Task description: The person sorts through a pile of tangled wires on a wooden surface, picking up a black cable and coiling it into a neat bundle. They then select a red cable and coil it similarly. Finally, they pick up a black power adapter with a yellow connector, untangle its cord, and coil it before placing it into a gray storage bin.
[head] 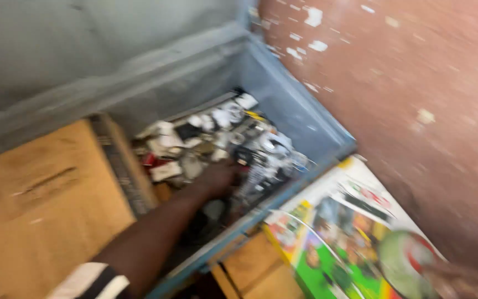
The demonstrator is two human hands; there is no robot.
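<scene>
Left hand (219, 178) deep in blue metal box (300, 119), fingers buried in heap of small parts (217, 138) ahead; finger state unclear, blurred. Right hand (460, 279) outside box, well right, blurred.

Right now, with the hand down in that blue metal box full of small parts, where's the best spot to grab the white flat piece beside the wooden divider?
Probably pinch the white flat piece by its long edges from above: it lies flat on top of the heap, uncovered. The left hand is just to its right in the blue box, so a short sideways reach should do. Blur hides its finer shape.
</scene>
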